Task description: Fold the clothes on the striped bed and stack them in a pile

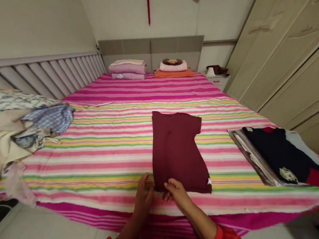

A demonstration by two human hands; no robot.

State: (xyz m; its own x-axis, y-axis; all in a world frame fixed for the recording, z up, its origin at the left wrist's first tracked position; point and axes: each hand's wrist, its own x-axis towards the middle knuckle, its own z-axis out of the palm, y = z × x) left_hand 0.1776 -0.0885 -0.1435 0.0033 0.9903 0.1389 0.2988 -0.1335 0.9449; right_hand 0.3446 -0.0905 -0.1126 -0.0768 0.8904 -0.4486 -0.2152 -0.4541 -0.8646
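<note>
A maroon T-shirt (pixel 178 149), folded lengthwise, lies flat in the middle of the striped bed cover (pixel 106 145), with its hem toward me. My left hand (pixel 143 196) rests at the hem's near left corner, fingers curled onto the cloth. My right hand (pixel 175 192) pinches the same hem edge just to the right. Both hands meet at the shirt's lower left corner.
A heap of unfolded clothes (pixel 21 125) sits on the bed's left side. A stack of folded garments, dark navy on top (pixel 281 156), lies at the right edge. Folded blankets (pixel 128 69) and a pillow (pixel 173 66) sit by the headboard. A wardrobe (pixel 287 59) stands at the right.
</note>
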